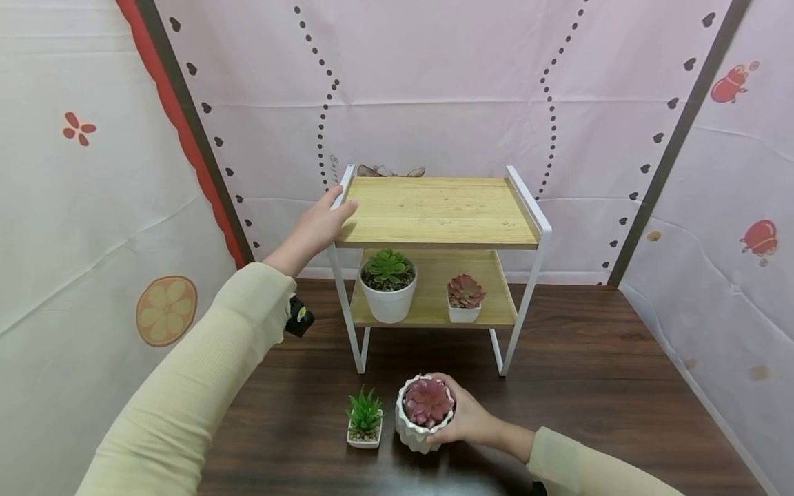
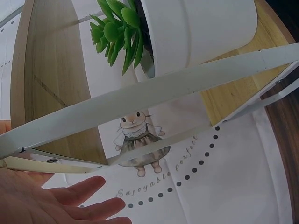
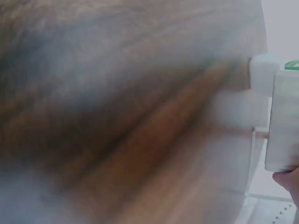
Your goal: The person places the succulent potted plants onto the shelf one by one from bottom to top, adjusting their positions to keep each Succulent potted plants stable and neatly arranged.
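Note:
My left hand (image 1: 319, 224) rests on the left side rail of a two-tier shelf (image 1: 434, 213) with wooden boards and a white frame. Its thumb lies over the board's edge; in the left wrist view several fingers (image 2: 88, 207) stretch loosely outside the white rail (image 2: 140, 100). My right hand (image 1: 468, 417) grips a white ribbed pot (image 1: 412, 434) holding a dusky red succulent (image 1: 428, 401), in front of the shelf. Only part of that pot (image 3: 284, 121) and a bit of the hand (image 3: 289, 184) show at the right wrist view's edge.
A green spiky plant in a small white pot (image 1: 364, 437) stands left of the held pot. On the lower board (image 1: 428, 303) are a large white pot (image 1: 389, 303) with a green succulent and a small square pot (image 1: 464, 315) with a red one. Printed cloth surrounds the dark table.

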The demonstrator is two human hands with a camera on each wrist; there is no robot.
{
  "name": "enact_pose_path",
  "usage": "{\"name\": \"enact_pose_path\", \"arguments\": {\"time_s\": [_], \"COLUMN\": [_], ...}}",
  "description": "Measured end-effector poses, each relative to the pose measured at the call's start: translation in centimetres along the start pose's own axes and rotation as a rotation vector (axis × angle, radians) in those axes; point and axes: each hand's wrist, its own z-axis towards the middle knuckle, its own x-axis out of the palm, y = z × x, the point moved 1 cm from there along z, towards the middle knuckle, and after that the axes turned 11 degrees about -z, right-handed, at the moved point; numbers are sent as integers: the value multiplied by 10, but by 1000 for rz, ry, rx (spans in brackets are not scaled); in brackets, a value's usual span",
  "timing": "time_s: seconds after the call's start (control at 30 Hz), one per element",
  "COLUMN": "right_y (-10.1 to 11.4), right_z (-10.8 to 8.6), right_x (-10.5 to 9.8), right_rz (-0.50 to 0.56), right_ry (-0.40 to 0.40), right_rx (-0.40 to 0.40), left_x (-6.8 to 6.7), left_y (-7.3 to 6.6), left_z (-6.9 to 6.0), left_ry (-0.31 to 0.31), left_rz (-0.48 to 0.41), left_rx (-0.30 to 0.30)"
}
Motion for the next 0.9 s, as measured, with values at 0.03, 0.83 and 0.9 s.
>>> {"name": "enact_pose_path", "arguments": {"time_s": [0.03, 0.83, 0.9], "right_y": [3, 91, 99], "right_z": [1, 21, 23], "right_x": [-3, -75, -79], "right_rz": [-10, -186, -174], "right_ry": [-4, -47, -43], "right_rx": [1, 159, 161], "left_x": [0, 0, 0], "left_y": [0, 1, 1], "left_z": [0, -1, -1], "left_ry": [-1, -2, -3], "left_rz": [0, 2, 1], "left_rx": [0, 5, 9]}}
